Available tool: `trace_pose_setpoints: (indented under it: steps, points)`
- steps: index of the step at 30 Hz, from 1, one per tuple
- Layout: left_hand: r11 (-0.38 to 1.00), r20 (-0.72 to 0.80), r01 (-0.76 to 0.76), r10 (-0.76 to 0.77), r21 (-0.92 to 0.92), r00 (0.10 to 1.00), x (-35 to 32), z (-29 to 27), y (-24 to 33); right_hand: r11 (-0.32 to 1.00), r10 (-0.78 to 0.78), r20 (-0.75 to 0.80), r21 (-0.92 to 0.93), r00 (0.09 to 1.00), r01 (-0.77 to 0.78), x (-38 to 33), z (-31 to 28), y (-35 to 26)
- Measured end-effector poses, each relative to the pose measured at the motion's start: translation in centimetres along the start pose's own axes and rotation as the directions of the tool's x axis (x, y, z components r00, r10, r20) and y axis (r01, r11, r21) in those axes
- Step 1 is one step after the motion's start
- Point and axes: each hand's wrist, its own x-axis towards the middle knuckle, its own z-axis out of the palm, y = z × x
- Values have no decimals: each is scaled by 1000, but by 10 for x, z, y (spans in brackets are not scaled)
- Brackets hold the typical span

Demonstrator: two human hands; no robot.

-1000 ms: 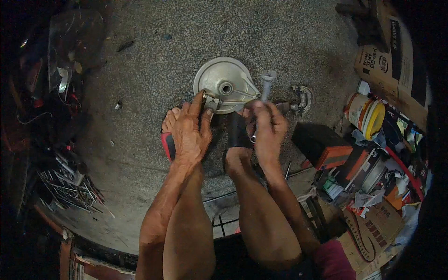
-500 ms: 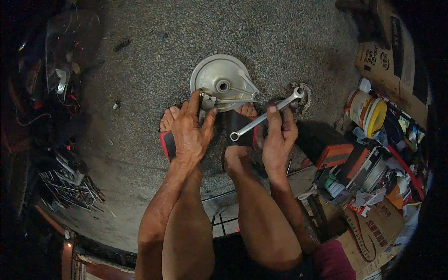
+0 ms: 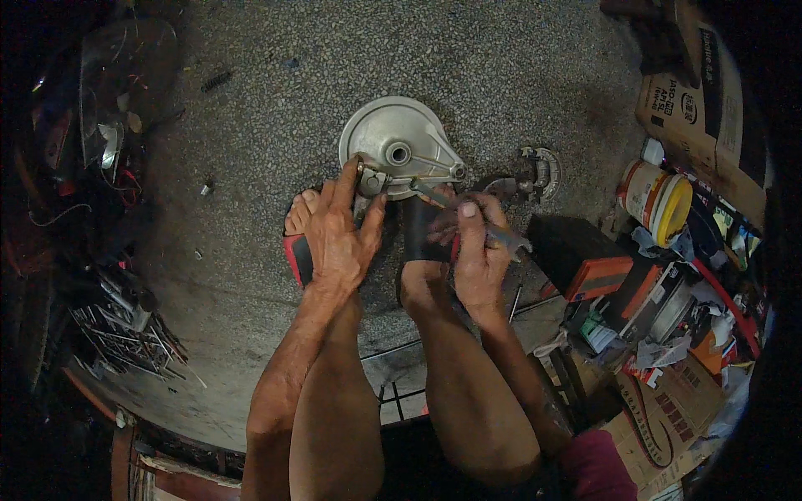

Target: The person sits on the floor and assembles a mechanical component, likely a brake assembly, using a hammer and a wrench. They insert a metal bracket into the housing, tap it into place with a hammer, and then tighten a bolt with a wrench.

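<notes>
A round, silver drum brake plate (image 3: 380, 125) lies on the floor in front of my feet. My left hand (image 3: 341, 238) grips its small clamp lever (image 3: 375, 180) at the lower left, index finger on one side and thumb on the other. In my right hand (image 3: 481, 259) is a combination wrench (image 3: 520, 247), blurred by motion. Its ring end points up-left, close to the lever's right side; whether it touches cannot be made out. The open end sticks out on the right of my fingers.
A pair of brake shoes (image 3: 545, 174) lies right of the plate. Farther right are a dark box (image 3: 576, 255), a yellow-lidded tub (image 3: 675, 213) and cardboard boxes (image 3: 697, 117). Several metal tools (image 3: 125, 321) lie at the left, and a small metal piece (image 3: 207, 189) sits on the floor.
My right hand has moved slightly left and down. The wrench has swung round, its ring end now by the brake plate and its open end at lower right. My left hand stays put.
</notes>
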Motion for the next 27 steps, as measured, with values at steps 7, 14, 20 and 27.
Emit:
trace_pose_setpoints:
  steps: [7, 14, 20, 27]
  points:
    - [998, 29, 25, -23, -56, 999, 0, -4, 5, 955, -234, 197, -137, 952, 263, 0, 3, 17]
    - [996, 76, 36, -30, -78, 997, 3, -7, 8, 915, -367, 249, -75, 896, 396, 0, 13, 30]
    - [999, 14, -31, 30, 31, 999, 0, 0, -1, 861, -453, 322, -82, 831, 501, -1, 9, 29]
    - [1000, 7, -8, 8, 27, 1000, -1, 0, 2, 774, -548, 349, -135, 761, 619, -1, 13, 31]
